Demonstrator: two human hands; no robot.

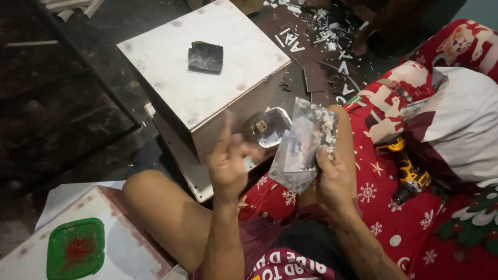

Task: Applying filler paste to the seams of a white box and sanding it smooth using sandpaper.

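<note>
Nearest the camera: one green square lid (75, 248), smeared red at its centre, lies on a white board (124, 254) at lower left. One bare knee (155, 199) rises beside it.

Two hands are in view. The right hand (336, 179) clamps thumb and fingers on the lower edge of one flat metal scraper blade (303, 145), crusted with pale flecks and held upright over the lap. The left hand (228, 161) is raised just left of the blade, not touching it; it is motion-blurred, fingers loosely apart and upward, holding nothing that can be made out.

One red blanket (384, 207) printed with snowflakes covers the lap and the right side. One yellow and black cordless drill (407, 171) lies on it, well right of the blade.

Beyond the hands stands one white box (207, 67), with one dark crumpled sheet (205, 57) on its top face. One shiny round object (267, 127) sits at the box's near corner; its kind cannot be told.

Farthest: scattered white scraps and cut letter shapes (311, 31) on the dark floor, too many and too small to count.
</note>
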